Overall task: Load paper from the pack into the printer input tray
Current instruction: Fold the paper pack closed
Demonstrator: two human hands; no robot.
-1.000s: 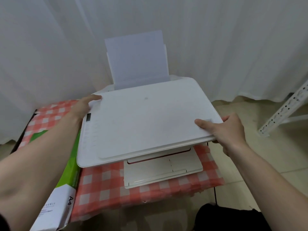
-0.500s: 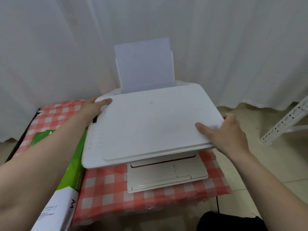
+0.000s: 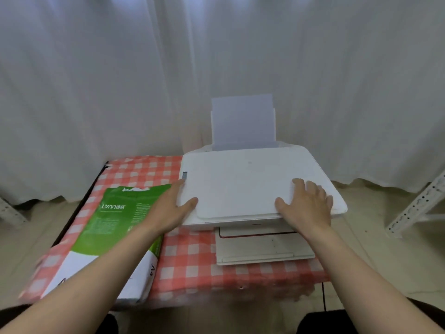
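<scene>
Both my hands flat on the printer [image 3: 245,184].
Left hand [image 3: 172,208] open at centre frame, right hand [image 3: 307,206] spread on the lid; paper [image 3: 243,121] upright behind.

- The table [image 3: 80,207] is low, with a dark edge showing along its left side; it stands on a pale tiled floor [image 3: 385,251].
- A red-and-white checked cloth [image 3: 192,267] covers its top and hangs over the near edge.
- A white printer [image 3: 240,186] sits on the cloth at the right, its output tray [image 3: 262,249] reaching forward over the checks.
- A green-and-white pack of paper [image 3: 113,225] lies flat on the cloth at the left, just beside the printer.
</scene>
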